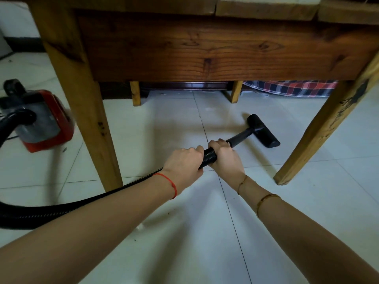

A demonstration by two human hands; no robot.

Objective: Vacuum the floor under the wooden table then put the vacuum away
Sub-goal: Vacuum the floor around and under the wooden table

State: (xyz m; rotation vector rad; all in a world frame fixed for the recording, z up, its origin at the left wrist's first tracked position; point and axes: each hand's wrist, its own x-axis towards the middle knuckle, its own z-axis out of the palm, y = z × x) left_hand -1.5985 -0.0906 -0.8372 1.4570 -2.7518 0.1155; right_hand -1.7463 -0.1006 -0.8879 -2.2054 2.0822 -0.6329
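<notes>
Vacuum hose, black and ribbed (209, 155), is gripped by both hands, left hand (182, 163) behind right hand (222, 155), fingers curled round it, likely to steer the black T-shaped floor nozzle (263, 131) lying flat on the white tiled floor (307, 212) beneath the brown wooden counter (205, 48). Its red canister body (44, 121) sits left, outside the leg. Plaid cloth (291, 88) hangs beyond.

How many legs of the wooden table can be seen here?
4: near left leg, near right leg, and two short-looking far legs, left and right, under the apron. Any others would be hidden.
</notes>
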